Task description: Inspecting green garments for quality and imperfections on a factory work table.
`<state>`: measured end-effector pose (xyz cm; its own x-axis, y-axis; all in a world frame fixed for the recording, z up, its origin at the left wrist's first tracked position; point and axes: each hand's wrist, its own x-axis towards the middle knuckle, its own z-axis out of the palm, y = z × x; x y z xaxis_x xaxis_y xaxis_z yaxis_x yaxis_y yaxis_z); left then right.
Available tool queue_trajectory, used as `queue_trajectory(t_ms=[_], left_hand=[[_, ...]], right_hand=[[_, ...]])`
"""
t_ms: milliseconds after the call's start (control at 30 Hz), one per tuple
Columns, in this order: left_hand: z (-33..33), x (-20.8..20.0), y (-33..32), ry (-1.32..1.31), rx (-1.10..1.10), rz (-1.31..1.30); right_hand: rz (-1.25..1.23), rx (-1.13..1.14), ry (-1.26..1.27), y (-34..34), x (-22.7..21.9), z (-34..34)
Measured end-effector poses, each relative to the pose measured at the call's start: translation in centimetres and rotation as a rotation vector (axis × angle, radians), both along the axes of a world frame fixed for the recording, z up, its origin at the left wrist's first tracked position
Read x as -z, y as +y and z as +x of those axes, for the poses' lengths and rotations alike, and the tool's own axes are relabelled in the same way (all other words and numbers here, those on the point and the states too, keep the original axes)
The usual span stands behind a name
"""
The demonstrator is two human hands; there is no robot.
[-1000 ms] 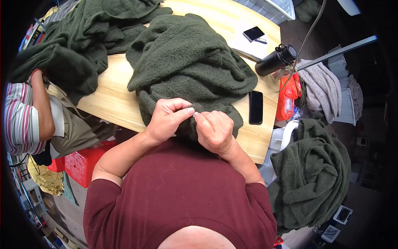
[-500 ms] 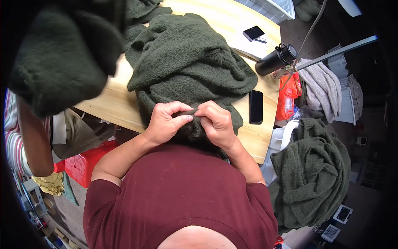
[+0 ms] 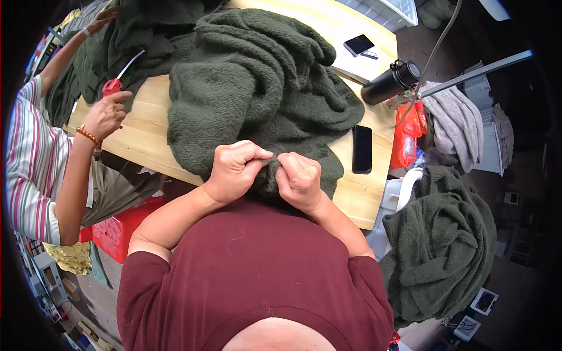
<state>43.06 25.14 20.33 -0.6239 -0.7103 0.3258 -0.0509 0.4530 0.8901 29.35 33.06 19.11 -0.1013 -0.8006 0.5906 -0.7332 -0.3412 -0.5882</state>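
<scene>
A dark green knitted garment [image 3: 257, 88] lies bunched on the wooden table [image 3: 146, 126], its near end hanging toward my body. My left hand [image 3: 234, 171] is closed, pinching the garment's edge between thumb and forefinger. Close beside it, my right hand [image 3: 300, 178] pinches the same edge, fingers curled. The fingertips almost meet over a small gathered bit of knit. Whether a thread or anything small is between them is too fine to make out.
At the left, a co-worker's hand [image 3: 105, 114] holds a red-handled tool [image 3: 112, 86] near more green knitwear [image 3: 152, 38]. A black phone [image 3: 362, 150], a black flask [image 3: 391, 83] and a smaller device [image 3: 358, 45] sit at the right. Another green garment [image 3: 439, 245] overhangs a white bin [image 3: 404, 193].
The co-worker's raised green cloth has come down onto the far left of the table, and their tool now shows. The garment before me has shifted leftward; my fingers have curled in more.
</scene>
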Motion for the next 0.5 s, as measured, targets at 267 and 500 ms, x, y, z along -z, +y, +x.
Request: queue_trajectory(t_ms=[267,500], left_hand=[[-0.8,0.1,0.2,0.158,-0.092,-0.539],[-0.2,0.3,0.3,0.175,-0.065,-0.153]], right_hand=[[-0.078,0.087,0.020,-1.0,-0.3,0.7],[-0.105,-0.062,-0.011,-1.4,-1.2,-0.8]])
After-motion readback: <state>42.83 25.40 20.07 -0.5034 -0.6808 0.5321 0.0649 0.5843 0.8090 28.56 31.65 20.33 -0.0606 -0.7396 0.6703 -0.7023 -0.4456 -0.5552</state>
